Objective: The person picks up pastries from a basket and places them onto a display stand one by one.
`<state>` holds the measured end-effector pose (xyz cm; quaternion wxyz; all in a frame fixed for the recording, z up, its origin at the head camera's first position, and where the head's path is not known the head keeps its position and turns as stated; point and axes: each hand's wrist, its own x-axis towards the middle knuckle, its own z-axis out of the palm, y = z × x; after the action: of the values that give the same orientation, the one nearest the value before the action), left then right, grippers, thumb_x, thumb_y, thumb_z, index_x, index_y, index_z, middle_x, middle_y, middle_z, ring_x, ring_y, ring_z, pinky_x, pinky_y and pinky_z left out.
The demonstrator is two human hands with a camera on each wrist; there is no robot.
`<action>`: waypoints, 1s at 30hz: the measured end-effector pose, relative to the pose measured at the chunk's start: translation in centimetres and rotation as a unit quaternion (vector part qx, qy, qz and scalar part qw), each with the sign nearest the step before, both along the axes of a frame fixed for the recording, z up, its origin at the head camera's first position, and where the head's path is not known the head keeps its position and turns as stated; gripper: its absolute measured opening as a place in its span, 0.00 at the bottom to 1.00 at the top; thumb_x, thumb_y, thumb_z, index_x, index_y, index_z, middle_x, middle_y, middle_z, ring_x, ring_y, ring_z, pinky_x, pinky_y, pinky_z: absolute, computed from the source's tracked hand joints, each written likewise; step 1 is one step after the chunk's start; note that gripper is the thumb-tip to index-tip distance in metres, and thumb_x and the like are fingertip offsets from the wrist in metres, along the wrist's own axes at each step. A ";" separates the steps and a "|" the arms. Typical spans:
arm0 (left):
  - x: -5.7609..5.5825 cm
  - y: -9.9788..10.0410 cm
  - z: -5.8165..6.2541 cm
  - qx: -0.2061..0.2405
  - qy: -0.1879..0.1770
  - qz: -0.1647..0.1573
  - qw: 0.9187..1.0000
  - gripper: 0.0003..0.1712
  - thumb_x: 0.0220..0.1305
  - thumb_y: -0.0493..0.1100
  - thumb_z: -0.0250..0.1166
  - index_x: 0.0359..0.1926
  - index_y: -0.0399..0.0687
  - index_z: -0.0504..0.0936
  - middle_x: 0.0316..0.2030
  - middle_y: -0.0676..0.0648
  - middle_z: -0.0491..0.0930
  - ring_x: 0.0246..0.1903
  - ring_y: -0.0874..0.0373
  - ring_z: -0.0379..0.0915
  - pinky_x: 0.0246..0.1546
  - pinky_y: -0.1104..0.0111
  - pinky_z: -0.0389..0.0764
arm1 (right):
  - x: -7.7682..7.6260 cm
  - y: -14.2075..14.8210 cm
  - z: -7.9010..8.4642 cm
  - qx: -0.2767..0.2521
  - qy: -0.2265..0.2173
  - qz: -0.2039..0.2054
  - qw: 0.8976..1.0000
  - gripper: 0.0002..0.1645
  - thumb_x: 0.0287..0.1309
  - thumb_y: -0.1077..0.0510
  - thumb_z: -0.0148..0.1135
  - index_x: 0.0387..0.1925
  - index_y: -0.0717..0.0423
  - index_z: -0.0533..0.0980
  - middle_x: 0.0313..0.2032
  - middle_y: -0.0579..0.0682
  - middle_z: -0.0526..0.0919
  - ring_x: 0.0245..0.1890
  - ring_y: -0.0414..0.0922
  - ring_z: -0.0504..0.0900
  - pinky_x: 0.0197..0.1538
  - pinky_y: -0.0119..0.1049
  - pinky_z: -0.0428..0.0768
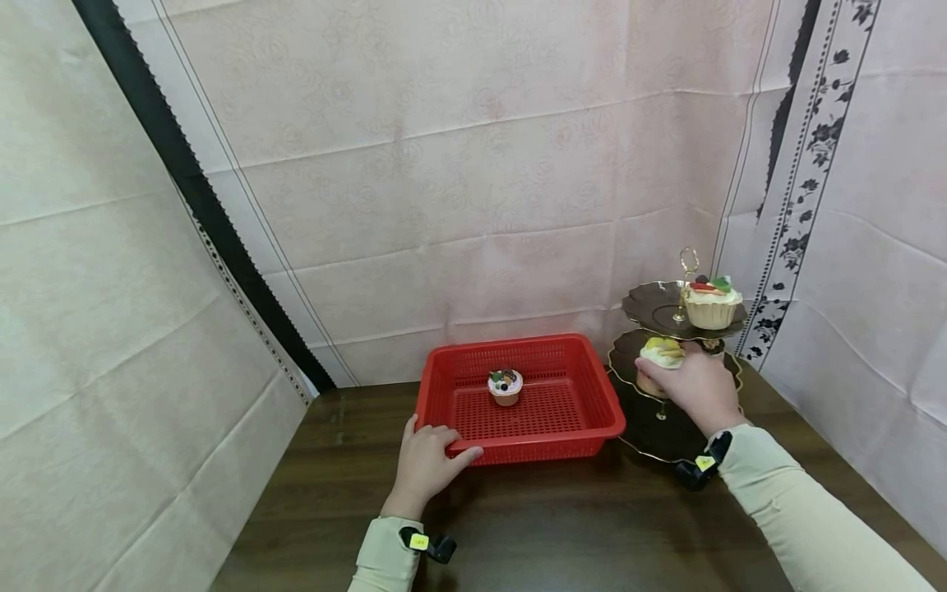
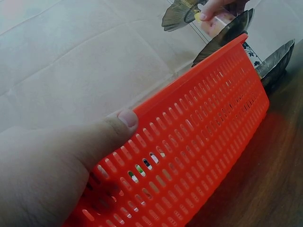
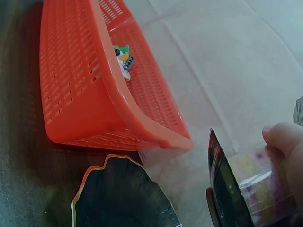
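My left hand [image 1: 427, 462] holds the near left corner of a red plastic basket [image 1: 518, 450], with the thumb along the front rim. Inside the basket stands a small cupcake [image 1: 506, 388] with white cream and dark berries. On the right, my right hand [image 1: 699, 386] grips a cupcake [image 1: 661, 353] topped with white cream and yellow fruit, at the middle tier of a dark tiered stand [image 1: 629, 349]. In the right wrist view, the cupcake's patterned wrapper [image 3: 258, 184] shows beside my thumb. Its far side is hidden by the fingers.
Another cupcake [image 1: 712, 304] with red fruit and a green leaf sits on the stand's top tier, by a gold ring handle [image 1: 689, 261]. The wide bottom tier [image 1: 666, 436] lies close to the basket's right side. Pale cloth walls [image 1: 459, 181] enclose the brown wooden table [image 1: 562, 526].
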<state>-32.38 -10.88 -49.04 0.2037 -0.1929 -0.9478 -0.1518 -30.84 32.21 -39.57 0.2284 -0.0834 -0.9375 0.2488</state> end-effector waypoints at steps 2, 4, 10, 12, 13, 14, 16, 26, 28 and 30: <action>0.0 0.0 0.0 0.000 -0.001 0.000 1.000 0.28 0.59 0.74 0.64 0.36 0.57 0.89 0.32 0.55 0.86 0.38 0.56 0.79 0.71 0.40 0.53 | 0.1 -0.1 0.0 0.001 -0.004 -0.003 1.000 0.58 0.56 0.21 0.57 0.62 0.71 0.70 0.47 0.75 0.81 0.39 0.69 0.80 0.30 0.54 0.77; 0.1 0.0 0.1 0.000 -0.003 -0.001 1.000 0.28 0.59 0.74 0.64 0.36 0.57 0.89 0.32 0.55 0.86 0.38 0.56 0.79 0.71 0.40 0.53 | 0.2 -0.1 -0.1 0.003 -0.008 -0.007 1.000 0.59 0.56 0.21 0.56 0.61 0.72 0.70 0.47 0.76 0.80 0.40 0.70 0.80 0.30 0.55 0.77; 0.2 0.0 0.3 0.007 -0.004 -0.005 1.000 0.26 0.59 0.72 0.65 0.36 0.58 0.89 0.31 0.56 0.86 0.37 0.57 0.78 0.70 0.39 0.55 | 0.2 0.0 -0.1 0.004 -0.012 -0.008 1.000 0.60 0.57 0.21 0.54 0.62 0.73 0.68 0.49 0.76 0.79 0.42 0.71 0.80 0.31 0.56 0.78; 0.2 0.1 0.4 0.009 -0.007 -0.005 1.000 0.26 0.59 0.72 0.65 0.36 0.58 0.89 0.31 0.56 0.86 0.37 0.57 0.78 0.70 0.39 0.54 | 0.1 0.0 -0.2 0.000 -0.015 -0.009 1.000 0.60 0.58 0.21 0.54 0.63 0.73 0.68 0.51 0.76 0.79 0.43 0.71 0.79 0.32 0.56 0.78; 0.2 0.1 0.5 0.010 -0.008 -0.005 1.000 0.26 0.59 0.72 0.65 0.36 0.57 0.89 0.31 0.56 0.86 0.37 0.57 0.78 0.70 0.39 0.54 | 0.0 0.0 -0.2 -0.002 -0.018 -0.010 1.000 0.60 0.58 0.21 0.54 0.64 0.73 0.67 0.51 0.76 0.78 0.44 0.71 0.79 0.33 0.56 0.78; 0.2 0.1 0.5 0.011 -0.008 -0.005 1.000 0.26 0.59 0.72 0.66 0.36 0.57 0.89 0.31 0.56 0.86 0.37 0.57 0.78 0.70 0.39 0.54 | -0.1 0.0 -0.2 -0.004 -0.020 -0.010 1.000 0.60 0.58 0.21 0.54 0.64 0.73 0.67 0.52 0.76 0.78 0.44 0.71 0.79 0.33 0.56 0.78; 0.2 0.1 0.5 0.010 -0.009 -0.004 1.000 0.26 0.59 0.72 0.65 0.36 0.58 0.89 0.31 0.56 0.86 0.37 0.57 0.78 0.71 0.39 0.54 | -0.2 0.0 -0.2 -0.006 -0.024 -0.012 1.000 0.60 0.58 0.21 0.53 0.64 0.72 0.66 0.53 0.76 0.77 0.45 0.71 0.78 0.34 0.57 0.78; 0.2 0.1 0.4 0.008 -0.012 -0.003 1.000 0.28 0.59 0.73 0.64 0.37 0.58 0.89 0.33 0.56 0.87 0.39 0.56 0.78 0.71 0.39 0.54 | -0.7 0.0 -0.5 0.007 -0.023 -0.018 1.000 0.61 0.58 0.19 0.49 0.63 0.72 0.67 0.50 0.77 0.78 0.44 0.72 0.79 0.31 0.57 0.78; 0.2 0.0 0.4 0.008 -0.013 -0.003 1.000 0.28 0.59 0.73 0.64 0.37 0.57 0.89 0.33 0.55 0.87 0.39 0.56 0.78 0.70 0.39 0.54 | -0.7 0.0 -0.5 0.008 -0.022 -0.021 1.000 0.61 0.58 0.19 0.50 0.63 0.72 0.67 0.49 0.77 0.78 0.43 0.71 0.79 0.30 0.56 0.78; 0.2 0.0 0.5 0.009 -0.014 -0.003 1.000 0.27 0.59 0.73 0.65 0.37 0.57 0.89 0.33 0.55 0.87 0.38 0.56 0.78 0.71 0.39 0.54 | -0.7 -0.1 -0.6 0.008 -0.021 -0.023 0.999 0.61 0.58 0.18 0.50 0.62 0.72 0.67 0.48 0.77 0.79 0.42 0.71 0.80 0.28 0.55 0.77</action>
<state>-32.18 -10.83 -48.57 0.1915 -0.1912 -0.9486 -0.1640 -31.58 32.15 -40.12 0.2154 -0.1086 -0.9417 0.2345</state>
